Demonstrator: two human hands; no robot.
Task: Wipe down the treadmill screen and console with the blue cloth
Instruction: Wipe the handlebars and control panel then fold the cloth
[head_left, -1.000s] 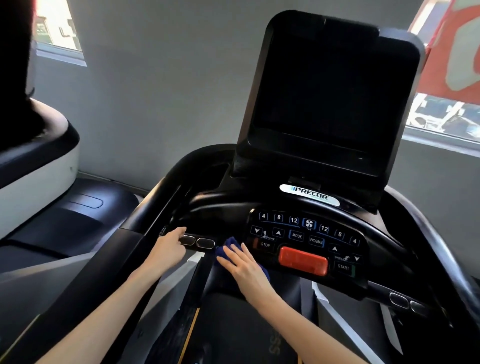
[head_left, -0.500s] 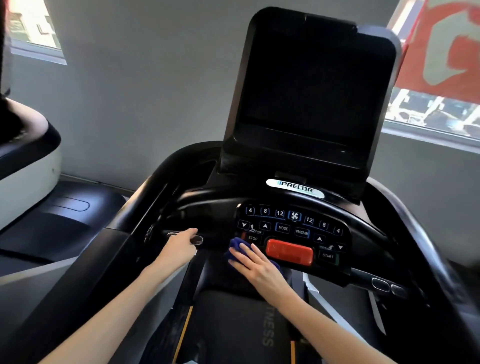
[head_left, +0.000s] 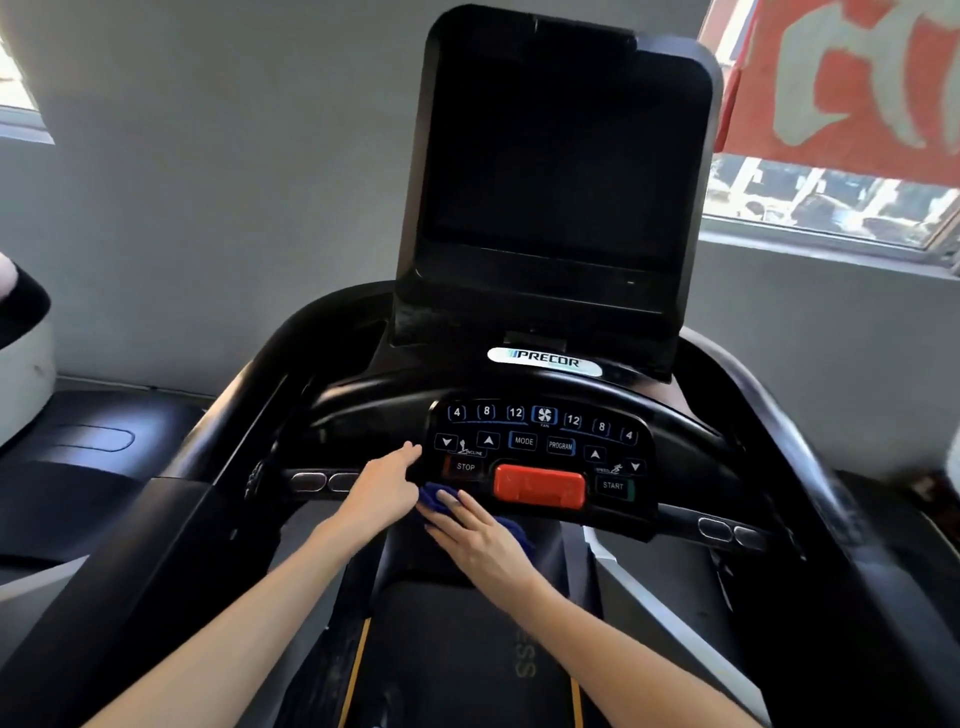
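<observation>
The black treadmill screen (head_left: 558, 156) stands dark and upright above the console (head_left: 540, 447), which carries blue-lit buttons and a red stop bar (head_left: 539, 487). The blue cloth (head_left: 434, 496) lies against the console's lower left edge, mostly covered. My right hand (head_left: 478, 535) presses flat on the cloth, fingers pointing up-left. My left hand (head_left: 387, 480) rests on the console's left rim beside the STOP button, fingers stretched and touching the panel, just left of the cloth.
Curved black handrails run down both sides, with metal pulse sensors on the left bar (head_left: 324, 480) and the right bar (head_left: 730, 530). The belt deck (head_left: 467, 649) lies below. A neighbouring machine (head_left: 31, 364) stands at left, a window with a red banner (head_left: 841, 88) at right.
My left hand has left the left handlebar sensors and moved right onto the console rim next to the cloth. My right hand with the cloth stays at the console's lower left edge.
</observation>
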